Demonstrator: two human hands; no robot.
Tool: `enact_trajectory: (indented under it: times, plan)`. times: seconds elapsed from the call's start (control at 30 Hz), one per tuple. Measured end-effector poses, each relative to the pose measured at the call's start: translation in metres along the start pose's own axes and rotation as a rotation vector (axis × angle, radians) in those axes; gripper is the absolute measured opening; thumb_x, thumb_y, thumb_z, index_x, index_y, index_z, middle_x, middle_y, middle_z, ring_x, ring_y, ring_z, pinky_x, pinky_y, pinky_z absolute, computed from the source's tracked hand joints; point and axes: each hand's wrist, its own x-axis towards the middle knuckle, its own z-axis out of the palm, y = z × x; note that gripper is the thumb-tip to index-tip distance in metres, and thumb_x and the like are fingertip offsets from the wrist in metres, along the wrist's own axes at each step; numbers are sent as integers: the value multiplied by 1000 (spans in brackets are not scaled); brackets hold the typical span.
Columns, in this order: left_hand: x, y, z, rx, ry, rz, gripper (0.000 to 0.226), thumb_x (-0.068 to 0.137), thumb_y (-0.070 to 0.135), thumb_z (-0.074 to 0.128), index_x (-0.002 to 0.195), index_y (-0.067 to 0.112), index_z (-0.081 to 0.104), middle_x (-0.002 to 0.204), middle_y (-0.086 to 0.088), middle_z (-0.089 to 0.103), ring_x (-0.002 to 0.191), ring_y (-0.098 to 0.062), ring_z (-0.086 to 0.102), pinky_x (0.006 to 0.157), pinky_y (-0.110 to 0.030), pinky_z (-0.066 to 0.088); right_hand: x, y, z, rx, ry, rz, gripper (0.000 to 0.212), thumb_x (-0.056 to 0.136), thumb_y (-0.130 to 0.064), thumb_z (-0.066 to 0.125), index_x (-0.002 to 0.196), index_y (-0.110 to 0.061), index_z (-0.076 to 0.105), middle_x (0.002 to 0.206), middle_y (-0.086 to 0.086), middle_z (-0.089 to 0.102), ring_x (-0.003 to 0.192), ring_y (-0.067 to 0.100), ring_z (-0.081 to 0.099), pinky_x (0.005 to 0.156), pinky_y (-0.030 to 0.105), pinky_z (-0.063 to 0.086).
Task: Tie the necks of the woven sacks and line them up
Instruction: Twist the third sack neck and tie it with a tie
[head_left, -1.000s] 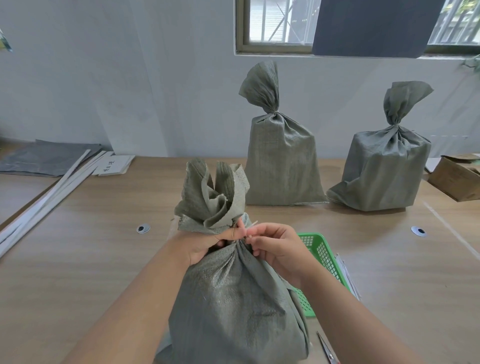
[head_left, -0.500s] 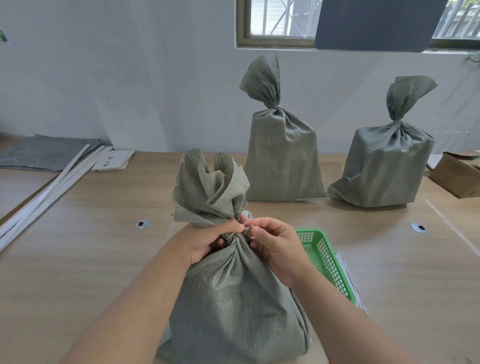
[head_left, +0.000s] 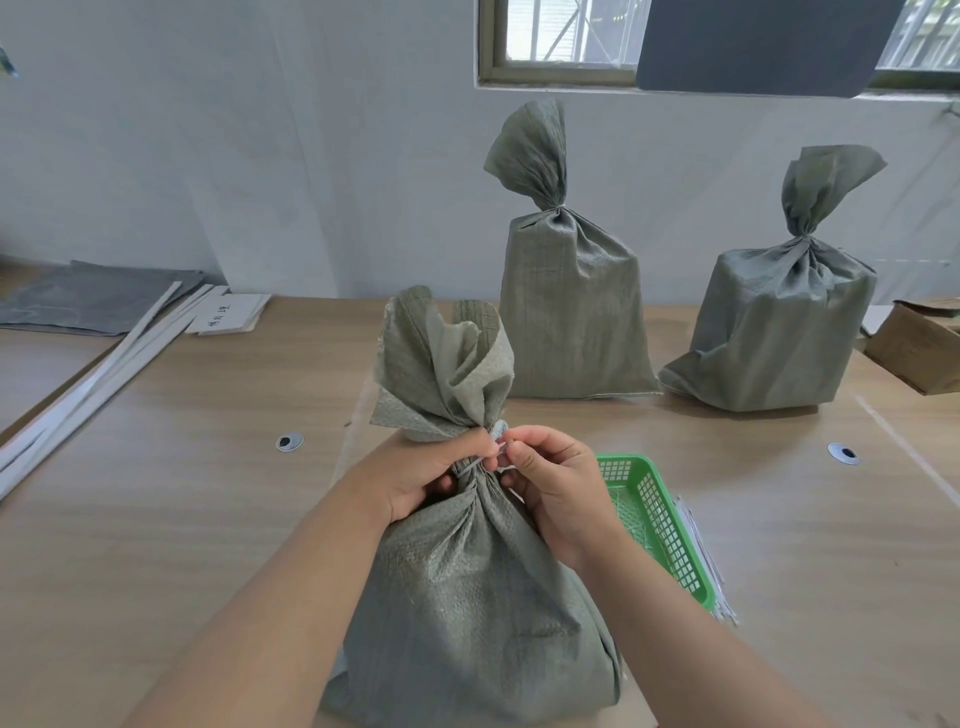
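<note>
A grey-green woven sack (head_left: 467, 597) stands on the counter (head_left: 182, 519) before me; my left hand (head_left: 423, 480) squeezes its gathered neck while my right hand (head_left: 553, 480) pinches a thin pale tie (head_left: 496, 449) there. The cloth looks soft and crinkly, the load heavy, so I judge the bunched neck the surest place to hold.

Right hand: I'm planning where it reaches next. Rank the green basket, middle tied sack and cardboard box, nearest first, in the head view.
From the right hand:
1. Green basket, just right of it.
2. Middle tied sack, behind, by the wall.
3. Cardboard box, far right edge.
</note>
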Motion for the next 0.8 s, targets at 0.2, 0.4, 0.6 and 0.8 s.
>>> enact_trajectory:
  times: [0.2,0.4,0.6,0.8]
  plan:
    - [4,-2,1,34,21,16,15,55,32,72,58,18,68,72,-5,67,79,-25,53,60,-30,31,1,-2,2,-23,-35,-36,12,79,2,67,85,-4,76,77,17,69,70,22,66,67,24,53]
    - [5,-1,4,16,47,24,13,52,30,72,56,18,69,66,-3,66,81,-27,53,74,-40,34,2,-6,2,-79,-60,-64,15,77,2,66,81,-6,78,74,16,71,70,21,68,68,24,56]
    - [2,3,6,33,52,7,10,62,23,69,52,22,68,63,2,64,66,-13,55,56,-28,32,3,-12,-4,-268,-106,-112,15,82,4,68,83,-7,78,78,13,73,76,20,68,73,27,57]
    - [2,0,4,15,64,-7,10,64,25,72,56,22,69,66,4,66,60,-6,54,53,-24,31,5,-28,-8,-464,-133,-74,14,86,5,69,92,-3,78,81,14,75,76,17,67,72,27,55]
